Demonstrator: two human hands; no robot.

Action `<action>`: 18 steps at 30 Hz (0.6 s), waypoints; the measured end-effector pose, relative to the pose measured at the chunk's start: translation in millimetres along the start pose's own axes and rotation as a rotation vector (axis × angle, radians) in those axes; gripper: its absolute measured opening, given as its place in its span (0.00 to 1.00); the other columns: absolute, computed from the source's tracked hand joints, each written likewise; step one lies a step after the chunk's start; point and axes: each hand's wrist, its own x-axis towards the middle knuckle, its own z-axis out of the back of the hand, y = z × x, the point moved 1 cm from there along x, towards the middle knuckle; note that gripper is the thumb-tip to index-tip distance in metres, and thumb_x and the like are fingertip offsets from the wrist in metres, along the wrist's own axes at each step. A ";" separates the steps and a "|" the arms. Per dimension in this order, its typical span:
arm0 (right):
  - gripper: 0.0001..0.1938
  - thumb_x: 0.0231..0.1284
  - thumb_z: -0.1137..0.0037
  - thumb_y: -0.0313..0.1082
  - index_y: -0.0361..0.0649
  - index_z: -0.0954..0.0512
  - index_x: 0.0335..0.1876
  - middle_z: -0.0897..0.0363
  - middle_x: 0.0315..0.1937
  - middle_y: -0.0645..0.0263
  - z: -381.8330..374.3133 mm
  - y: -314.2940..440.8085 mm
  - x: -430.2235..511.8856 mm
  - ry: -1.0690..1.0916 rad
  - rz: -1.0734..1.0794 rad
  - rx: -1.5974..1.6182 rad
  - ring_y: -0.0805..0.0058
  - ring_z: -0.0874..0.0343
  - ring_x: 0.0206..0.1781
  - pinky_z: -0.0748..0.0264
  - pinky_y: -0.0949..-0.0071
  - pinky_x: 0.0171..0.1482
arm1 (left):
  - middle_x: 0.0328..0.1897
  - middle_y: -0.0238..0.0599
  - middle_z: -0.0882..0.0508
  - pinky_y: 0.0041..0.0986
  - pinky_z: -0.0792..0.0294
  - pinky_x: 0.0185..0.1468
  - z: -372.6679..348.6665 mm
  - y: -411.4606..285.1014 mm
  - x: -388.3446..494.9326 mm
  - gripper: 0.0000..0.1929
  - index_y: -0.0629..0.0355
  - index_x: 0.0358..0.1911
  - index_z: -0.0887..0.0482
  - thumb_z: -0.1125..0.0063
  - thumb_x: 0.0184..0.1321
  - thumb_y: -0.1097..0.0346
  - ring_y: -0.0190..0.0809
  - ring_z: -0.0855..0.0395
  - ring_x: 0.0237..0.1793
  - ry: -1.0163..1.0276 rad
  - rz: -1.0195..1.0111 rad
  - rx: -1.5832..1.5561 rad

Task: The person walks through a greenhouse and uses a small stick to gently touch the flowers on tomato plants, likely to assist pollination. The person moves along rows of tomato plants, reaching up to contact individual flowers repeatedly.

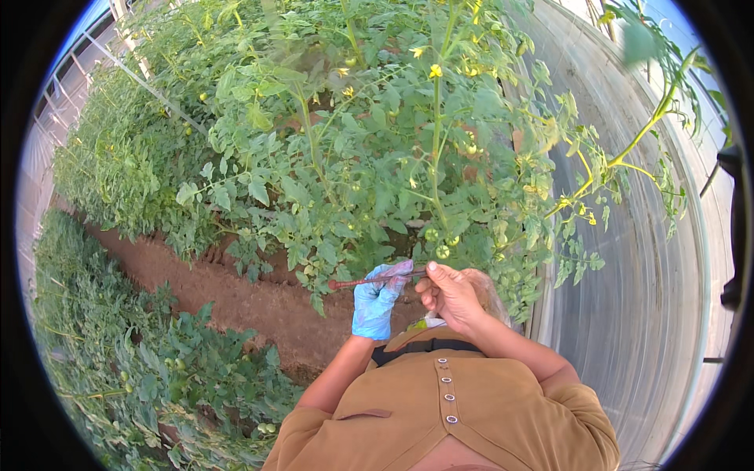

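Note:
In a blue disposable glove stained purple at the fingers, my left hand is closed around a thin reddish-brown stick-like tool with a knobbed end pointing left. My bare right hand pinches the tool's other end between thumb and fingers, in front of my waist. What kind of tool it is cannot be told. Just beyond the hands grow tomato plants with yellow flowers and green tomatoes. A clear plastic bag is partly hidden behind my right forearm.
A brown soil path runs from my feet towards the upper left. More tomato plants stand at the lower left. A translucent plastic greenhouse wall curves along the right, with a yellowish tomato stem leaning before it.

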 end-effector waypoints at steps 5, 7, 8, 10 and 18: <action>0.14 0.69 0.47 0.48 0.44 0.24 0.40 0.17 0.32 0.65 20.3 -6.3 -8.8 0.038 -0.054 -0.047 0.83 0.22 0.27 0.28 0.84 0.27 | 0.51 0.32 0.16 0.24 0.31 0.53 -8.9 16.2 -17.2 0.15 0.60 0.53 0.16 0.40 0.64 0.65 0.29 0.22 0.48 -0.045 0.057 0.034; 0.14 0.70 0.48 0.48 0.44 0.24 0.41 0.17 0.33 0.65 29.7 -10.1 -13.5 0.074 -0.076 -0.054 0.83 0.21 0.28 0.28 0.83 0.28 | 0.52 0.33 0.16 0.25 0.31 0.53 -13.1 17.1 -21.8 0.15 0.60 0.53 0.16 0.40 0.64 0.65 0.30 0.21 0.48 -0.036 0.063 0.052; 0.14 0.70 0.49 0.48 0.44 0.24 0.42 0.17 0.34 0.65 33.5 -11.9 -16.0 0.092 -0.088 -0.058 0.83 0.21 0.29 0.27 0.83 0.28 | 0.52 0.33 0.16 0.25 0.30 0.53 -15.8 15.7 -25.9 0.15 0.60 0.53 0.17 0.40 0.65 0.65 0.29 0.21 0.48 -0.030 0.060 0.056; 0.15 0.70 0.49 0.48 0.43 0.23 0.45 0.17 0.37 0.65 39.5 -12.9 -18.7 0.107 -0.106 -0.075 0.82 0.21 0.30 0.27 0.82 0.29 | 0.52 0.33 0.16 0.24 0.30 0.52 -19.1 16.0 -32.4 0.15 0.60 0.53 0.17 0.41 0.65 0.66 0.29 0.21 0.47 -0.028 0.044 0.054; 0.13 0.68 0.49 0.35 0.37 0.24 0.51 0.20 0.39 0.60 33.9 82.1 19.6 -0.002 0.720 -1.106 0.73 0.21 0.41 0.24 0.72 0.41 | 0.47 0.34 0.15 0.21 0.31 0.41 -26.2 18.7 -49.9 0.15 0.62 0.51 0.16 0.41 0.64 0.65 0.29 0.22 0.40 -0.141 -0.022 -0.015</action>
